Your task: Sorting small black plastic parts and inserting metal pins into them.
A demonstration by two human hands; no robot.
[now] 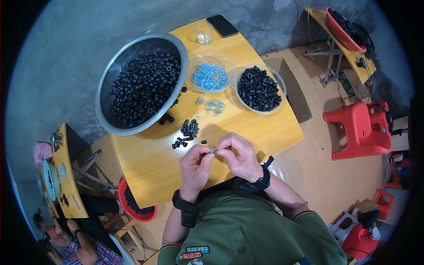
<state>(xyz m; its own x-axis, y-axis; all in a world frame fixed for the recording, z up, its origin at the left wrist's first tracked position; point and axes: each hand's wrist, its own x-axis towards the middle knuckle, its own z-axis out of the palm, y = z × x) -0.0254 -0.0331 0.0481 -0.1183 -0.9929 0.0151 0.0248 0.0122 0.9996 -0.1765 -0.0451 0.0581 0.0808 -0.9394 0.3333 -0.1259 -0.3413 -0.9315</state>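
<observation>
Close to the front of the yellow table (269,128), my left hand (196,165) and my right hand (240,157) meet with fingertips pinched. Between them is a small clear, silvery piece (213,150), too tiny to make out exactly. A single black part (203,142) lies just beyond my fingertips. Further off to the left is a loose pile of small black parts (190,129). Past it, small clear pieces (212,106) are scattered on the wood. A round clear tub holds bluish clear pieces (210,76), and another tub holds black parts (259,88).
A big metal basin (102,104) full of black caps stands at the left of the table. A plastic cup (203,33) and a phone (222,26) lie at the far edge. A red tub (152,216) sits on the floor; red stools (360,132) stand right. People sit lower left.
</observation>
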